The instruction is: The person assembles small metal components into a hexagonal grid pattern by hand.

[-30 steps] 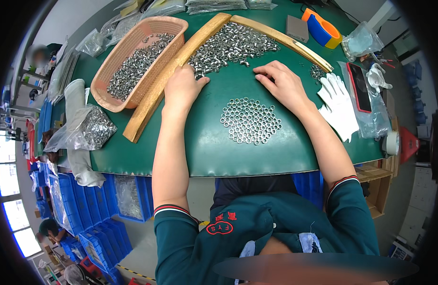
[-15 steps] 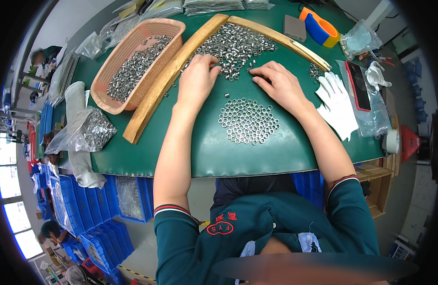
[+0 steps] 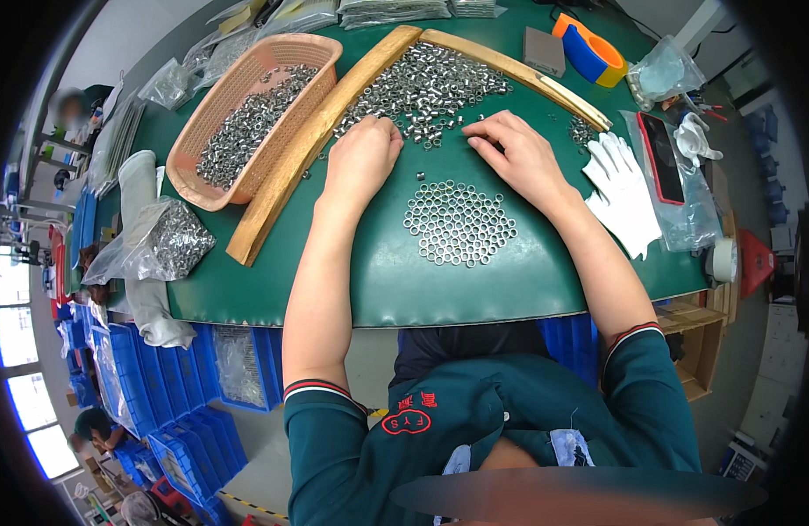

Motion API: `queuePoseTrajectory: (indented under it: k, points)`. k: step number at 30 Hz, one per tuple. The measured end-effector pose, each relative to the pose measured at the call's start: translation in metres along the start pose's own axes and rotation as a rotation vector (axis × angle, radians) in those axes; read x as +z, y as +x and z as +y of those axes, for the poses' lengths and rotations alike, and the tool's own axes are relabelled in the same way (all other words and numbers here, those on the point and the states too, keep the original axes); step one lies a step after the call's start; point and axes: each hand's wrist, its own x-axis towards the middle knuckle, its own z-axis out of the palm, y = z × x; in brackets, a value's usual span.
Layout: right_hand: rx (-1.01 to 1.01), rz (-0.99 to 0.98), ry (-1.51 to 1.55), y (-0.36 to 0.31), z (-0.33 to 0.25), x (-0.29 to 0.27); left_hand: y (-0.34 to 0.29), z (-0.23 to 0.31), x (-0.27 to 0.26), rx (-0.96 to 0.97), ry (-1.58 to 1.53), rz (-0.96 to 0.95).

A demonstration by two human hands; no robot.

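A heap of small metal rings [image 3: 426, 83] lies on the green tabletop between two wooden strips. My left hand [image 3: 362, 156] rests at the heap's near left edge, fingers curled together; whatever they may hold is hidden. To the right of the heap, my right hand [image 3: 516, 151] has its thumb and index finger apart, with nothing visible between them. A few loose rings sit just beyond its fingertips. Nearer to me, a flat single layer of rings [image 3: 459, 223] stands on end, packed side by side. One lone ring [image 3: 421, 176] lies just above that layer.
Left of the long wooden strip [image 3: 325, 145] stands a pink basket [image 3: 187, 167] of metal parts. A bag of parts [image 3: 181, 241] lies nearer. The shorter strip [image 3: 518, 74] bounds the heap's right. Farther right are a white glove [image 3: 623, 197], a phone [image 3: 661, 158] and a tape dispenser [image 3: 590, 53].
My left hand has drawn slightly back toward me, its fingers more curled. My right fingertips have shifted slightly, and a few loose rings near them lie in different spots.
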Motion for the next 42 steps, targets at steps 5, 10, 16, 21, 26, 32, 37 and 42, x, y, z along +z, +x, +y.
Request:
queuePoseTrajectory:
  k: [5,10,16,21,26,32,37,42]
  points:
    - [0.052,0.041,0.254,-0.001,-0.008,-0.001,0.0,0.028,-0.004,0.164,-0.311,0.229]
    - [0.405,-0.195,1.036,-0.001,-0.024,-0.009,-0.003,0.045,0.011,0.367,-0.455,0.333]
    - [0.533,-0.237,1.188,0.0,-0.016,-0.01,-0.003,0.047,0.015,0.331,-0.534,0.277]
    - [0.636,-0.079,1.446,0.003,0.002,-0.013,-0.004,0.045,0.011,0.291,-0.548,0.278]
    - [0.608,0.484,1.85,0.007,0.052,-0.031,-0.003,0.035,0.008,0.25,-0.493,0.36]
    - [0.658,0.583,1.996,0.004,0.068,-0.034,-0.004,0.032,0.003,0.197,-0.469,0.365]
    - [0.554,0.559,1.057,0.011,0.057,-0.046,-0.004,0.029,0.002,0.163,-0.457,0.356]
    - [0.2,0.364,-0.453,0.0,0.07,-0.039,-0.004,0.026,0.001,0.165,-0.452,0.381]
